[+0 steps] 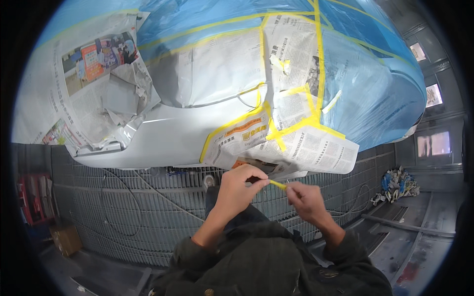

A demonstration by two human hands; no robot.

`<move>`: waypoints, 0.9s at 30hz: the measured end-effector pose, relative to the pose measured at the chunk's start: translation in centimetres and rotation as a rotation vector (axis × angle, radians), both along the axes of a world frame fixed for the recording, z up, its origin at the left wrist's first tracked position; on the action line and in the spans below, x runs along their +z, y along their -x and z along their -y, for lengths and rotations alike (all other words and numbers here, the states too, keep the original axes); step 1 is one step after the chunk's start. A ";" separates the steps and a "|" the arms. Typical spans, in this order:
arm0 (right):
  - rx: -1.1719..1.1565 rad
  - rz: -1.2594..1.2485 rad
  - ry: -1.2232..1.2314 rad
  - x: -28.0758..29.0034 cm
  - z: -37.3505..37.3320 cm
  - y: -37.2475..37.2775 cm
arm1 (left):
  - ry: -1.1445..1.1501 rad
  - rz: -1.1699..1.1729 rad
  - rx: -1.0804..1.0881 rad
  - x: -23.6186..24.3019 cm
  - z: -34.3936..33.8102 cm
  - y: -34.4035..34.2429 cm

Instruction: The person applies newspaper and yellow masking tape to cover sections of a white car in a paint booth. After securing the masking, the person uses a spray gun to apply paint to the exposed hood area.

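From where I stood, a cardboard box (68, 239) sat on the floor off the near left of the silver panel (173, 130), and a loose newspaper covering (81, 116) draped over that panel's left end. In front of the panel's right part, the person's left hand (234, 190) pinched one end of a yellow tape strip (277, 184) between thumb and forefinger. The strip ran across, short and fairly straight, to the right hand (306, 200), whose fingers were curled closed on its other end. I judged the step to be readying tape between the hands; the next move seemed to call for an even pull, without twisting. Just beyond the hands, a taped newspaper sheet (331, 153) overhung the panel's right end; blue film (370, 98) lay past it, and a crumpled heap (399, 185) stood well apart, farther right of the panel.
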State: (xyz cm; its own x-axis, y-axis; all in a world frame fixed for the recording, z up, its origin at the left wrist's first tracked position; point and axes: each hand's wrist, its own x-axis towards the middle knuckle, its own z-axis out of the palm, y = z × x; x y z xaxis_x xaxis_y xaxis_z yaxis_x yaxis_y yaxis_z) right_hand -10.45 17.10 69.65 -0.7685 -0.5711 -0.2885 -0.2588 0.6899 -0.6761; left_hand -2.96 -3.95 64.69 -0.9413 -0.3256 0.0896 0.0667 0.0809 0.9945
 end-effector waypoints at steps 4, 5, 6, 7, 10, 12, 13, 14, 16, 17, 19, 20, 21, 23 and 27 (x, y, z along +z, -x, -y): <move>0.312 -0.469 0.050 2.4 2.2 3.3 | -0.255 0.062 0.086 -0.2 -0.3 0.2; 0.064 -0.299 0.141 2.7 2.4 3.9 | -0.307 -0.022 0.136 0.1 -0.7 0.2; -0.186 -0.131 0.232 3.0 2.4 4.6 | -0.359 -0.105 0.188 0.9 -1.1 0.2; -0.435 0.036 0.323 3.3 2.5 5.1 | -0.411 -0.186 0.243 1.2 -1.4 0.1; -0.475 0.142 0.480 5.0 3.8 5.2 | -0.821 -0.135 0.361 -0.1 -1.3 1.0; -0.293 0.330 0.509 3.3 4.4 2.2 | -1.050 -0.089 0.285 -0.7 -2.0 1.6; -0.271 0.466 0.505 2.9 5.9 0.9 | -1.264 0.001 0.256 0.8 -2.2 1.5; -0.308 0.539 0.515 2.9 7.4 0.0 | -1.153 0.020 0.261 1.0 -2.3 1.3; -0.299 0.683 0.565 2.7 7.9 0.4 | -1.036 0.099 0.264 1.0 -1.0 1.0; -0.300 0.510 0.518 1.9 8.3 0.8 | -0.988 0.099 0.258 0.5 -0.4 0.9; -0.294 0.164 0.417 0.8 9.5 1.9 | -0.893 0.100 0.245 -0.4 0.3 1.0; -0.122 -0.120 0.148 1.5 10.2 3.4 | -0.840 0.061 0.272 -0.8 0.8 1.2; -0.064 -0.222 0.101 1.8 11.1 4.1 | -0.852 0.056 0.264 -1.2 1.0 1.5; 0.014 -0.306 0.005 2.0 13.3 5.1 | -0.874 0.044 0.246 -1.9 1.4 2.1; 0.011 -0.338 -0.093 0.5 14.8 7.6 | -0.768 0.106 0.238 -3.1 2.5 3.4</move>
State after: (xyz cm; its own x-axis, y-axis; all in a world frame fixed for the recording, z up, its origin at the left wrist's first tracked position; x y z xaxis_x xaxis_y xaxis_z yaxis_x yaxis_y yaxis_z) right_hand -18.04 2.31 70.13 -0.8233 -0.5633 -0.0699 -0.4653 0.7401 -0.4855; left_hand -6.32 -6.45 61.64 -0.8301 -0.4526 -0.3259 0.0363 -0.6269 0.7782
